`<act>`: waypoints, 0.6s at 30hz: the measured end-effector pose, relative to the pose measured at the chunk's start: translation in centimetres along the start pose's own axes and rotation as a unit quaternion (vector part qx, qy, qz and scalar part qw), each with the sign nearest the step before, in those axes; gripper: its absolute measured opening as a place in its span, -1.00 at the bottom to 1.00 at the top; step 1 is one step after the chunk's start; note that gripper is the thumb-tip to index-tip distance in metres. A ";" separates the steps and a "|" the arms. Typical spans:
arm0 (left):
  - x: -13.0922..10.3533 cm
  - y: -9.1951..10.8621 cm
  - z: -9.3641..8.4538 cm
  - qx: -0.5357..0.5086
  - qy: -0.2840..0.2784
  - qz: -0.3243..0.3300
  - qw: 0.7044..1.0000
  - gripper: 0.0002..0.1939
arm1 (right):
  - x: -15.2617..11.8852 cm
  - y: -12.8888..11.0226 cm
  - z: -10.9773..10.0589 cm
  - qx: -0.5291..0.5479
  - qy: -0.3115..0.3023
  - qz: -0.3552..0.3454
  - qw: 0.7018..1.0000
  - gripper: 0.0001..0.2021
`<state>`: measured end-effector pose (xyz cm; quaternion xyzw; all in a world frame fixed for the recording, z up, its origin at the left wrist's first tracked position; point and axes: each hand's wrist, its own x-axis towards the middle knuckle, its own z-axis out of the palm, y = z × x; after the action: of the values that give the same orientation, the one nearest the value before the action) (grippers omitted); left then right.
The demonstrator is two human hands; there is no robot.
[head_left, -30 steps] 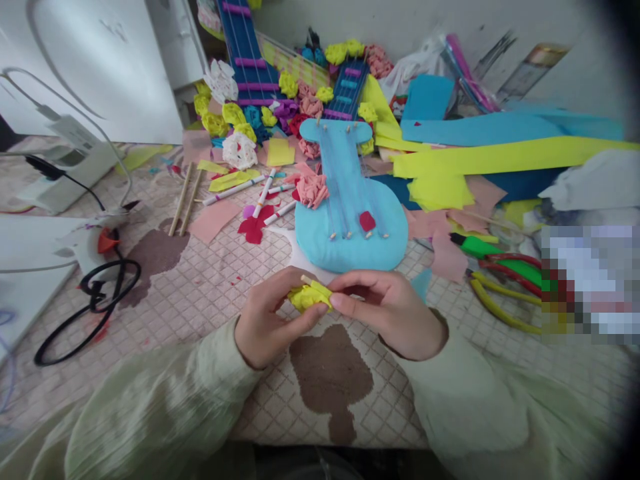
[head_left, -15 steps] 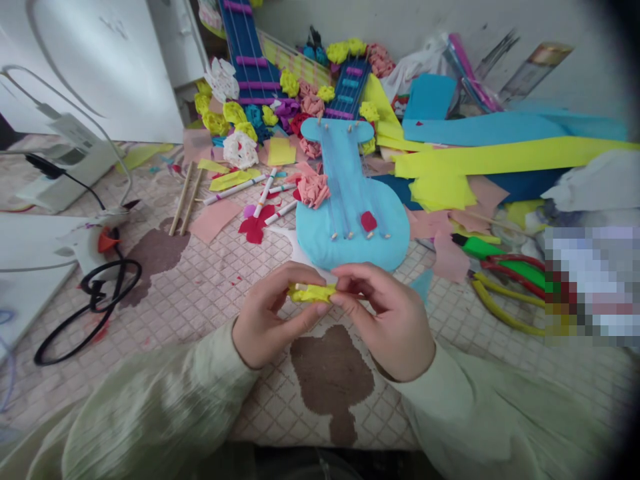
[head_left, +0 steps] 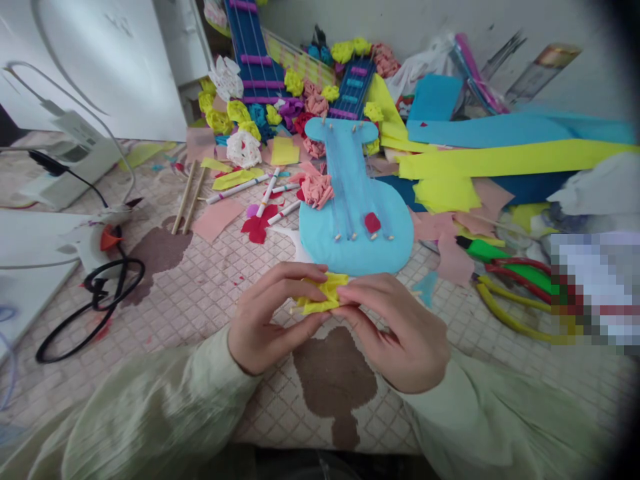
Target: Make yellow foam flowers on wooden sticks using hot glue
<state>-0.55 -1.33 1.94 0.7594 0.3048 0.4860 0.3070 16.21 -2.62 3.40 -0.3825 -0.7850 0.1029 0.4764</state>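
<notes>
Between my two hands is a piece of crumpled yellow crepe paper (head_left: 327, 291). My left hand (head_left: 273, 317) pinches its left side, fingers over the top and thumb underneath. On the right, my right hand (head_left: 400, 327) grips the other side between thumb and fingertips. A thin pale stick (head_left: 296, 311) pokes out at the paper's lower left; how far it runs through is hidden. Just beyond my hands lies a light blue guitar-shaped cutout (head_left: 353, 253) with strings, small pegs and a red patch. A pink crepe flower (head_left: 316, 189) touches its left edge.
A glue gun (head_left: 103, 240) with a looped black cord lies left, near a power strip (head_left: 75, 157). Two wooden sticks (head_left: 189, 200) and several white marked sticks are mid-left. Paper strips (head_left: 500, 159) and red-handled pliers (head_left: 520, 273) sit right. Crepe flowers and dark blue guitars (head_left: 257, 63) fill the back.
The yellow crepe paper has been turned and opened out, so more of its folded face shows. My right hand has shifted slightly right and down. The whole view has moved a little.
</notes>
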 end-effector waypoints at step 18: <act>0.0 0.1 -0.5 -0.016 0.004 0.004 1.000 -0.71 | -0.3 -0.1 0.0 -0.037 0.003 -0.029 0.999 -0.74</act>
<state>-0.98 -1.29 2.14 0.7533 0.2954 0.4954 0.3161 16.22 -2.90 3.32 -0.3776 -0.7974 0.0586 0.4671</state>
